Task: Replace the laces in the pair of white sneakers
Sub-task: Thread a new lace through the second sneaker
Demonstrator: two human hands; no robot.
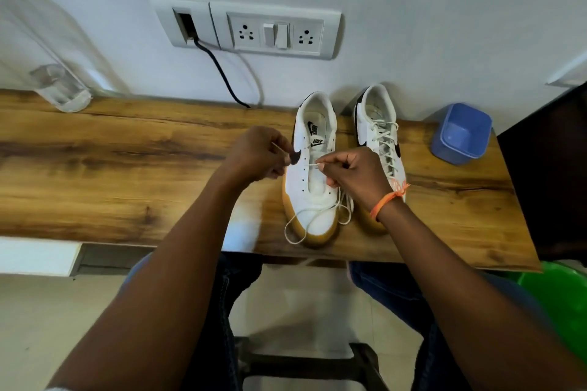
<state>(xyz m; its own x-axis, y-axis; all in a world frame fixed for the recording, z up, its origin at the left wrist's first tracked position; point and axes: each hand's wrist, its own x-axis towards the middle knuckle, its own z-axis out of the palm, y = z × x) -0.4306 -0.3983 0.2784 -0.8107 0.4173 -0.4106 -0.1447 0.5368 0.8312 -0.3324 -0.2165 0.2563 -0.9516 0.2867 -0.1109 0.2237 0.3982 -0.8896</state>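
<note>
Both hands pinch ends of a white lace [313, 216]: the left hand [257, 154] curls round one tip, the right hand [352, 176] nips the other at an eyelet. The unlaced white sneaker [309, 197] stands near the wooden desk's [127, 174] front edge, toe towards the person, heel towards the wall, beside the laced sneaker [379, 127].
</note>
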